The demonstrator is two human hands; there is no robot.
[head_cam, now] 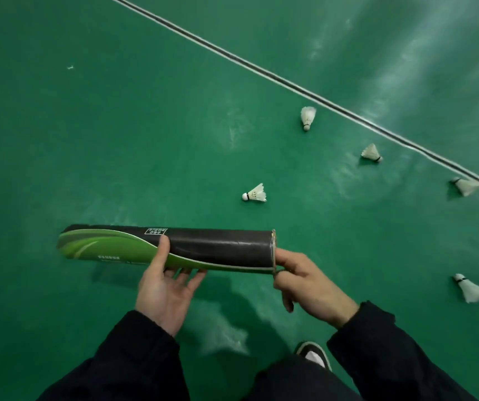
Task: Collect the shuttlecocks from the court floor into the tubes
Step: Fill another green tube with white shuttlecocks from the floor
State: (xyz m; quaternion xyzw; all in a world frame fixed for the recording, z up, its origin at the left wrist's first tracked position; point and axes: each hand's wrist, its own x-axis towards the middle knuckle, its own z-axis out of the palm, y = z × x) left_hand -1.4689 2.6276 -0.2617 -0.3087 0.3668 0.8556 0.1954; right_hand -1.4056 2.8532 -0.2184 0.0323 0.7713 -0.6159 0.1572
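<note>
The left hand [165, 287] holds the tube [169, 247] from below, lower left of centre in the frame: thumb curled over the near side, fingers wrapped under it. The tube lies roughly level across the middle of the view, black with a green swoosh, its open end pointing toward the right. The right hand [305, 282] is at that open end, fingers bent and touching the rim; whether it holds anything inside its curl cannot be told. Both sleeves are dark.

Five shuttlecocks lie on the green court floor [116, 125], all apart from one another. One [255, 193] is just above the tube near frame centre, cork to the left. Another [307, 117] lies higher up, cork toward the bottom of the frame, near the white court line [261, 69] that runs diagonally from the top centre to the right edge. A third [371, 153] lies right of it, just below the line. A fourth [465, 186] is at the right edge, touching the line. The fifth [471, 289] lies at lower right. A dark shoe [315, 354] shows at bottom centre.
</note>
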